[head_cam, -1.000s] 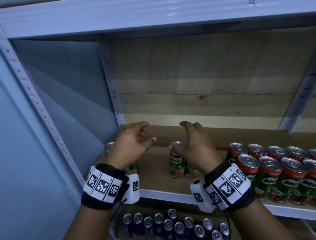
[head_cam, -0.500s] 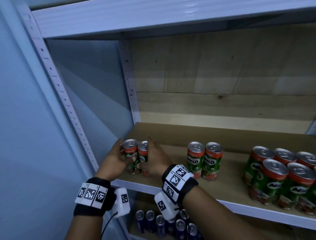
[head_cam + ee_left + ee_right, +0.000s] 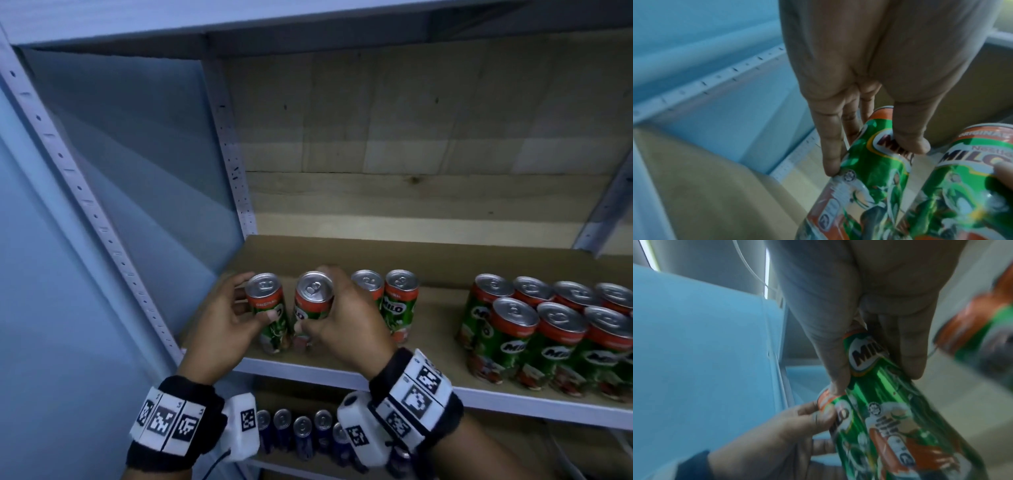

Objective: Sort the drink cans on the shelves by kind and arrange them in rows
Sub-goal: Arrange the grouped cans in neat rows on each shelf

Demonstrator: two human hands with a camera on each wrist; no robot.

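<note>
At the left end of the middle shelf (image 3: 342,371) the person has a Milo can in each hand. The left hand (image 3: 219,322) is wrapped around the leftmost can (image 3: 269,308), thumb pressed across the logo on the front and the fingers (image 3: 830,146) curled round the far side; the can stands upright near the shelf's front edge. The right hand (image 3: 346,329) grips the second can (image 3: 313,301) just beside it, fingers (image 3: 832,363) closed on either side of the label, and that can leans a little towards the camera with its base close to the board. The two held cans are nearly touching. Behind the right hand stands a pair of Milo cans (image 3: 397,305), upright and side by side, and well apart to the right sits a packed group of Milo cans (image 3: 548,335) in two rows. On the lower shelf, a cluster of blue cans (image 3: 301,435) shows between the person's banded wrists. The shelf's back is pale wooden boarding (image 3: 411,154).
</note>
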